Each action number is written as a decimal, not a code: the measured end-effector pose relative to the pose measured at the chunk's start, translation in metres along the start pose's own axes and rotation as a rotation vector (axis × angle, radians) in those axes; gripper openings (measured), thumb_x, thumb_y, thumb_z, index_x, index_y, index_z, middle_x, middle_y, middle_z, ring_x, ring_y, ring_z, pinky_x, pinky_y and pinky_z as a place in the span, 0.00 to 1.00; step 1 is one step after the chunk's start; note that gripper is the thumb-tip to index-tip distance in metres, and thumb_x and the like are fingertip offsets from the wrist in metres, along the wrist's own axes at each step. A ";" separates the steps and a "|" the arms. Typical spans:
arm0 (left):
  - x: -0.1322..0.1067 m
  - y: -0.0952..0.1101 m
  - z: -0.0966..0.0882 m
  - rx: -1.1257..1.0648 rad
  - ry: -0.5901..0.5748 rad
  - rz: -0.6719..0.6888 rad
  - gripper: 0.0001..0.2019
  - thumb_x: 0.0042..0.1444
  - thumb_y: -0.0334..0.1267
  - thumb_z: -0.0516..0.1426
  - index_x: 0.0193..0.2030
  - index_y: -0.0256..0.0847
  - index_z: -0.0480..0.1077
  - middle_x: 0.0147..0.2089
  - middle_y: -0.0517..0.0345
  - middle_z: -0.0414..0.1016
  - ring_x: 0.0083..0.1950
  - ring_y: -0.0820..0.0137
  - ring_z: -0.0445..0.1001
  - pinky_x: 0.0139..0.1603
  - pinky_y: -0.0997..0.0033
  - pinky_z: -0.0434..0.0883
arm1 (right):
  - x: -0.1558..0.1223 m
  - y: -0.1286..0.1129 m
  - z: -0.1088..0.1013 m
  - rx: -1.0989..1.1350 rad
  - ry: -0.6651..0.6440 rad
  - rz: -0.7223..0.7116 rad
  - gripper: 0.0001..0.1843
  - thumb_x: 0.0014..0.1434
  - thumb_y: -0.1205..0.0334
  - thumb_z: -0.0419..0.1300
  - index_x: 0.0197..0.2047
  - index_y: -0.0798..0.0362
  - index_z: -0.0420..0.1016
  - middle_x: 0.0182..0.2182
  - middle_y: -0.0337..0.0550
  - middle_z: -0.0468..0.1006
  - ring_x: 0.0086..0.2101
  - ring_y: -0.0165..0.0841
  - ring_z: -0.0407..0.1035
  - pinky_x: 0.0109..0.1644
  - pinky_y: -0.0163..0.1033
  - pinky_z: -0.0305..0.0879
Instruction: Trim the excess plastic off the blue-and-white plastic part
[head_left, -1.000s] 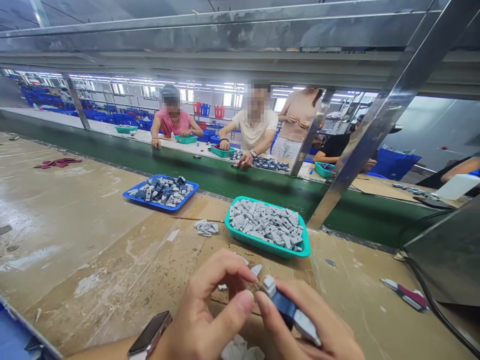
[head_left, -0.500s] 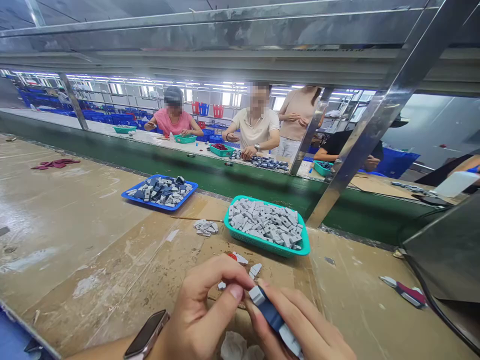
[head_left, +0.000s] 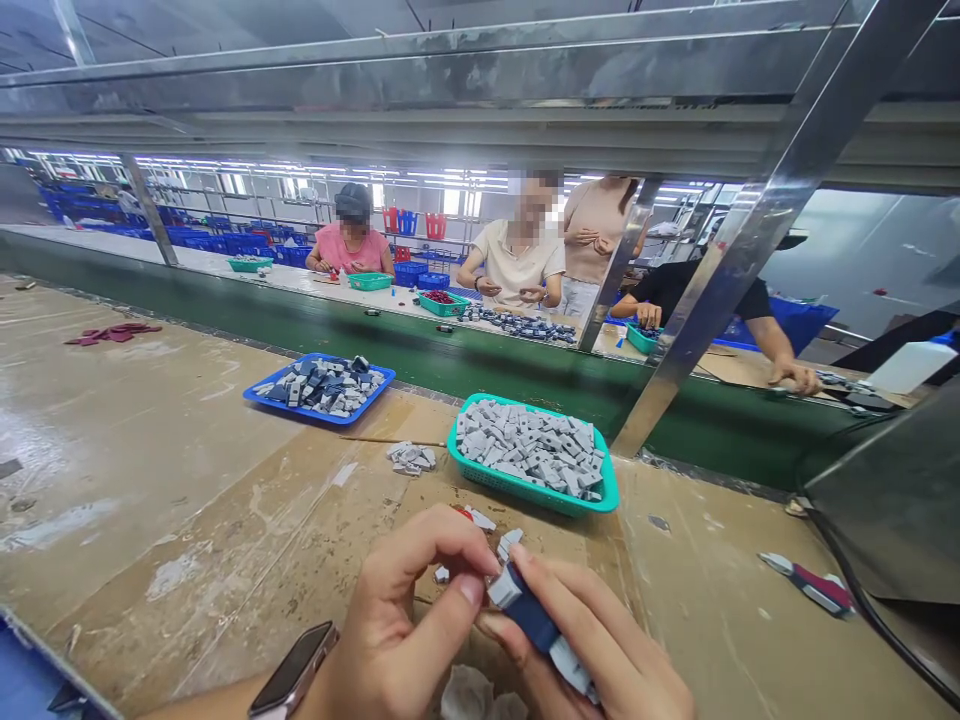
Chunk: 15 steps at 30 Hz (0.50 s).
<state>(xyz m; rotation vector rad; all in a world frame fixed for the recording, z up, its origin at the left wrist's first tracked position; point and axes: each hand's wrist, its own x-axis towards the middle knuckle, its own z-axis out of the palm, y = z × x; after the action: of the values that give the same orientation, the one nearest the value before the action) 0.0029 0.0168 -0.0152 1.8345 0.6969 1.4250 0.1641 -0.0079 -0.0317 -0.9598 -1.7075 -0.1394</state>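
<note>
My right hand (head_left: 592,640) grips a flat blue-and-grey piece (head_left: 531,620) with a grey block at each end. My left hand (head_left: 405,610) pinches the upper grey end between thumb and fingers, and a smartwatch (head_left: 292,670) sits on that wrist. Small grey scraps (head_left: 510,543) lie on the cardboard just beyond my fingers, with crumpled white scraps (head_left: 466,695) below my hands. Just ahead stands a teal basket (head_left: 529,455) heaped with grey blocks. Part of the piece is hidden by my fingers.
A blue tray (head_left: 319,390) of blue-and-grey pieces and a small grey pile (head_left: 411,458) lie left of the basket. A striped tool (head_left: 808,585) rests at right. Steel posts (head_left: 750,220) rise beyond the bench; several people work across a green-sided belt (head_left: 360,340).
My hands have shifted slightly, and my left fingers now close on the piece's upper end. The piece tilts a little differently. Across the belt, a co-worker's arm now reaches out to the right.
</note>
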 end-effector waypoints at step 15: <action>-0.001 -0.001 0.001 -0.060 -0.042 -0.088 0.07 0.71 0.39 0.53 0.49 0.53 0.71 0.45 0.62 0.70 0.48 0.73 0.71 0.51 0.75 0.70 | 0.005 0.023 -0.005 0.109 -0.019 -0.122 0.27 0.64 0.57 0.67 0.63 0.53 0.69 0.49 0.44 0.80 0.46 0.26 0.78 0.54 0.21 0.70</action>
<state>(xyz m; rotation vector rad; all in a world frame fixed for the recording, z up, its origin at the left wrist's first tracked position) 0.0033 0.0165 -0.0161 1.7609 0.6979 1.3331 0.1828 0.0074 -0.0338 -0.7792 -1.7730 -0.1160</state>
